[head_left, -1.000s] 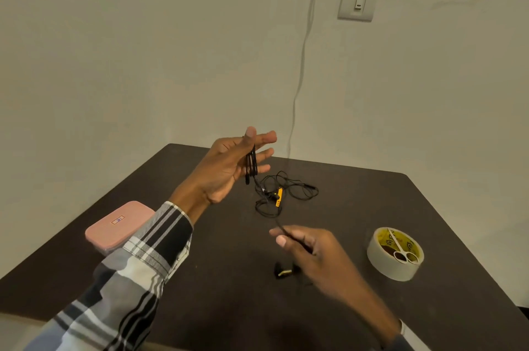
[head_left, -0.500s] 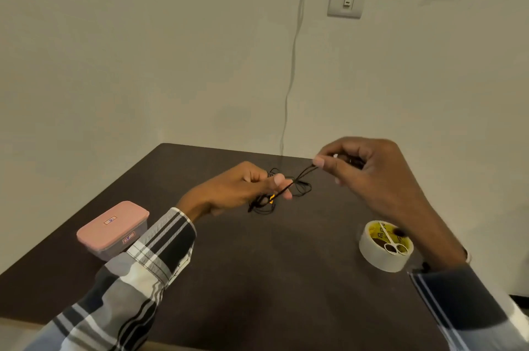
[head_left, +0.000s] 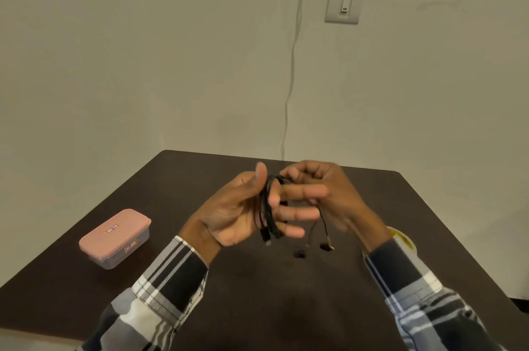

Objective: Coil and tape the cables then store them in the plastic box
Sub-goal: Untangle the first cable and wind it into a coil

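Box [head_left: 114,239] lidded, contents unseen — left hand [head_left: 232,213] splayed inside cable [head_left: 267,207] loops, right hand [head_left: 329,190] pinching it.

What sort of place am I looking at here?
Probably a plain room in a home or small office: a dark table set near a corner of bare painted walls, a wall light switch, and a white cord running down the wall.

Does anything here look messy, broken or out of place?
Nothing broken or spilled. The only loose bit: two earbuds dangle free below the black cable wound round the fingers of the left hand, not yet coiled in.
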{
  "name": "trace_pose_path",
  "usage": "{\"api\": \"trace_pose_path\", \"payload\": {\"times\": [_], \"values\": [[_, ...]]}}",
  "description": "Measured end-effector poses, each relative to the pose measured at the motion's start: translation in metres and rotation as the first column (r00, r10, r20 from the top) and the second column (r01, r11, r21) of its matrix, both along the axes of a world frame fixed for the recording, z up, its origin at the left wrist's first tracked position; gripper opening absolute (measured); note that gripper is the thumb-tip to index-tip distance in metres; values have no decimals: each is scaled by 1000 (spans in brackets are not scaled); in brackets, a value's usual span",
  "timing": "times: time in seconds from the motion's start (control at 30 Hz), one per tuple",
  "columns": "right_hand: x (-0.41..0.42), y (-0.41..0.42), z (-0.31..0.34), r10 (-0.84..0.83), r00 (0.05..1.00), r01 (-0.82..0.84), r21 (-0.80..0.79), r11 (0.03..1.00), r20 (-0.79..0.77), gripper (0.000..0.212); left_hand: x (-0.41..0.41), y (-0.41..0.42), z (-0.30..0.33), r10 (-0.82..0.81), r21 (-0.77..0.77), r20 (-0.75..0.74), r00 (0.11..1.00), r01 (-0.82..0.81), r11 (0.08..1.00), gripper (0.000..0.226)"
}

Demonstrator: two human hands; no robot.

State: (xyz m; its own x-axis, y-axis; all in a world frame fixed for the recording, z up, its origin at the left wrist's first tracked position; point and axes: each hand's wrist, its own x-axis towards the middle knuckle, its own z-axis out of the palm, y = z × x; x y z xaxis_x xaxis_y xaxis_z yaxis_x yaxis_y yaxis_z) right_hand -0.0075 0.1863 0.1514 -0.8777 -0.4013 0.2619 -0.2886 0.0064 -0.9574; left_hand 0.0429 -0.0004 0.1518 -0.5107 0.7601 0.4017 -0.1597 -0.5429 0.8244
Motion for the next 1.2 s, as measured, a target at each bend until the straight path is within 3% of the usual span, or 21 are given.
{"api": "trace_pose_path", "payload": {"times": [0.17, 0.3, 0.4, 0.47, 0.57, 0.7, 0.83, 0.97, 1.2], "values": [[18, -9, -47, 14, 996, -13, -9, 1000, 92, 25, -7, -9, 9, 211, 113, 37, 977, -214, 970, 42], [35, -6, -64, 2, 995, -10, 81, 997, 102, 29, -12, -11, 11, 474, 46, 119, 873, -482, 875, 50], [47, -4, -67, -7, 997, -5, 154, 988, 74, 23, -19, -11, 8, 556, -15, 156, 817, -561, 828, 48], [53, -1, -66, -10, 999, 0, 242, 970, 38, 20, -24, -13, 3, 626, -98, 116, 771, -619, 780, 44], [60, 7, -60, -10, 991, 68, 452, 889, -130, 17, -30, -13, -3, 717, -249, -62, 694, -707, 662, 42], [65, 17, -37, 20, 914, 276, 657, 702, -405, 18, -29, -9, -12, 667, -383, -330, 668, -740, 553, 48], [64, 20, -1, 106, 778, 459, 676, 577, -619, 19, -21, 1, -13, 436, -501, -562, 703, -709, 497, 44], [58, 22, 30, 124, 750, 460, 648, 607, -649, 13, -10, 10, -8, 326, -555, -574, 751, -650, 519, 45], [26, 29, 36, 140, 832, 216, 545, 810, -537, 13, -7, 8, -12, 344, -552, -321, 883, -469, 690, 48]]}}
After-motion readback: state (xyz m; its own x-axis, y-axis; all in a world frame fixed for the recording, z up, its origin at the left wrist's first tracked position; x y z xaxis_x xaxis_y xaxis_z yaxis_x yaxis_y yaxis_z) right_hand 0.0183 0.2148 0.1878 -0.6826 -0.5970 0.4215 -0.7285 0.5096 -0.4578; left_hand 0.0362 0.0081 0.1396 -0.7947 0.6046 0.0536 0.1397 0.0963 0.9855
